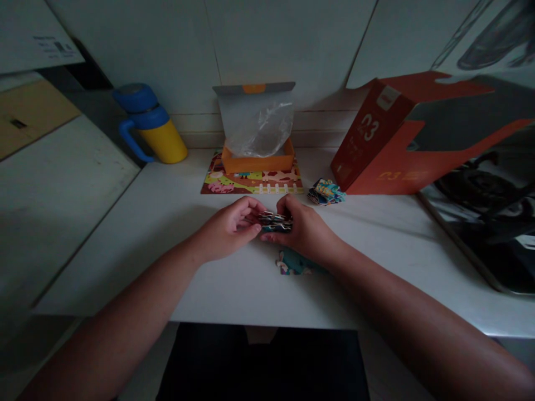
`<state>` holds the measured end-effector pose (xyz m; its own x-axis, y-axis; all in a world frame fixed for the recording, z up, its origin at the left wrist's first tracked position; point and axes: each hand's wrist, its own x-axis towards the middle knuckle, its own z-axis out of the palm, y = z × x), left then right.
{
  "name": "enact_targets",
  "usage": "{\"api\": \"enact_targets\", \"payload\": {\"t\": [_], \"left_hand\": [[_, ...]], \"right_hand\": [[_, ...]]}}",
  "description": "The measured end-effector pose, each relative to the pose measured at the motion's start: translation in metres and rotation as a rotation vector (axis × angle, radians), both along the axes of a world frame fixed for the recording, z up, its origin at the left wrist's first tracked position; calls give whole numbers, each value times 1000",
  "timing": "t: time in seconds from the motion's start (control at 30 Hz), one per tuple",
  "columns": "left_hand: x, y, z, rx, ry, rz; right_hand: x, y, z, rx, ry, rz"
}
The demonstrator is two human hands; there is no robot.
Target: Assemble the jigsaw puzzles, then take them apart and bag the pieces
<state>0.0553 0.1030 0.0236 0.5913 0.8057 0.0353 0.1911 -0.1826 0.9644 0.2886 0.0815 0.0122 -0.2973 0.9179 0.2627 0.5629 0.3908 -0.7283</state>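
Two hands meet over the counter (225, 289): your right hand (308, 225) is wrapped around a stack of puzzle pieces (276, 221), while your left hand (225, 228) sits half-curled at the stack's left end, and there's no telling whether it pinches anything. Looks like gathering and squaring the stack is the step in hand, so the next move seems to call for even pressure from both sides, with teal pieces (295, 262) lying on the near side of your right hand. Past that hand to the right, a red-orange box (355, 153) reads "23", its smaller print illegible.
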Motion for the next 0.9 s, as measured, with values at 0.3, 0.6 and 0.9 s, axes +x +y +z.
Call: {"api": "enact_targets", "payload": {"t": [0.3,0.6,0.9], "left_hand": [[10,-7,-4,-7,15,54],[11,-8,-8,10,83,127],[9,-8,-9,-53,26,95]], "right_hand": [[-5,6,-8,90,-33,-34],[-4,9,-11,52,-15,21],[-2,8,-6,78,10,20]]}}
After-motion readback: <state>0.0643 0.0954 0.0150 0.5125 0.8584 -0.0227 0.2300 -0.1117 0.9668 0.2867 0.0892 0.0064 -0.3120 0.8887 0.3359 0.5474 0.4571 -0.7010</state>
